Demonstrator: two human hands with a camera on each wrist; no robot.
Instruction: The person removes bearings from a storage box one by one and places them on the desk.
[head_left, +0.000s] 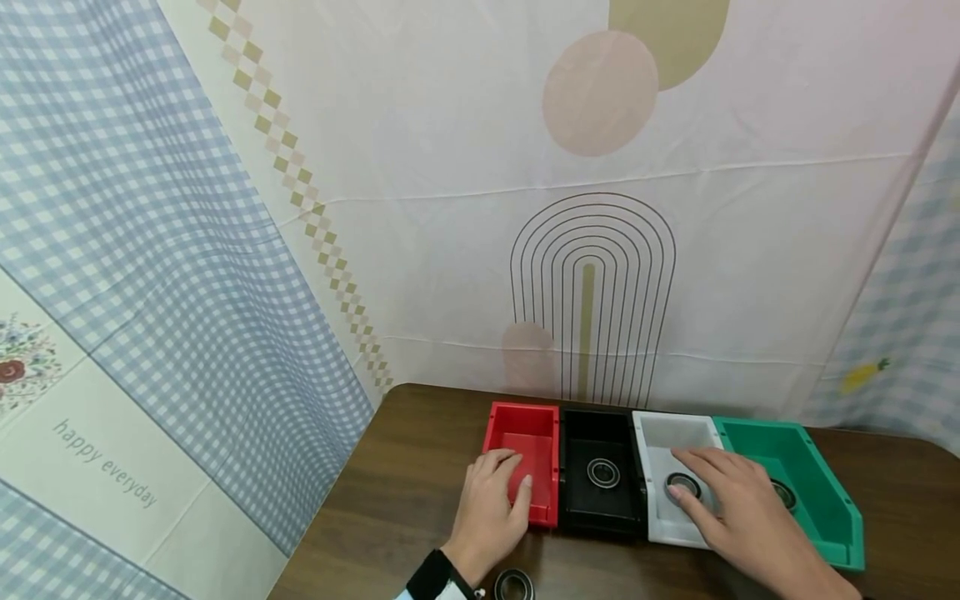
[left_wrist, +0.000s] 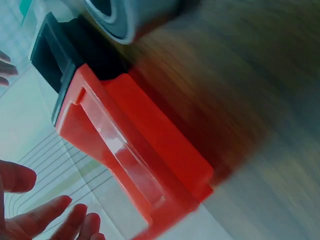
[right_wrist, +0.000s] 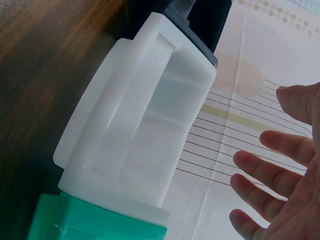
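Here, a bearing (head_left: pixel 683 480) lies below the right grip (head_left: pixel 746 508).

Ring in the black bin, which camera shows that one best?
The head view, because it looks down into the black bin and shows that ring whole and uncovered. The left wrist view shows part of the bin but not that ring; the right wrist view catches only part of the bin, again without it.

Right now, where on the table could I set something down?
Bare table lies left of the red bin and right of the green bin. Crowded: around the left hand and loose ring, and the white bin under the right hand.
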